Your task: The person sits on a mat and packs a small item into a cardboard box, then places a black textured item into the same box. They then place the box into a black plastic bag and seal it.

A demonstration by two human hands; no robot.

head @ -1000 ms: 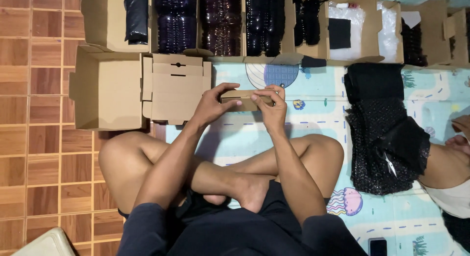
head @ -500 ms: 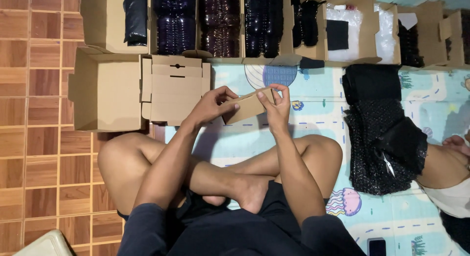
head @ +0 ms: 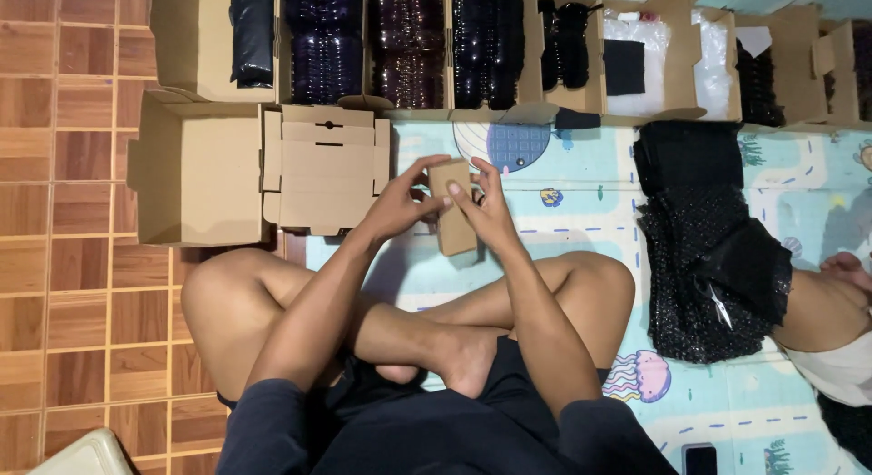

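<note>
I sit cross-legged on a pale blue play mat [head: 581,212]. Both hands hold a small brown cardboard box [head: 451,207] upright in front of my knees. My left hand [head: 400,202] grips its left side, thumb near the top edge. My right hand [head: 486,207] wraps its right side, fingers over the front face. The lower end of the small box shows below my hands.
An open cardboard carton [head: 195,171] with a flat folded box [head: 325,169] on its flap lies at left. A row of cartons [head: 409,44] holding dark bottles and black items lines the far edge. Black bubble-wrap bags [head: 704,248] are piled at right, beside another person's leg [head: 822,302]. Wooden floor [head: 64,212] is left.
The small cardboard box has turned from lying flat and horizontal between my hands to standing upright, and my hands have shifted round to its sides.
</note>
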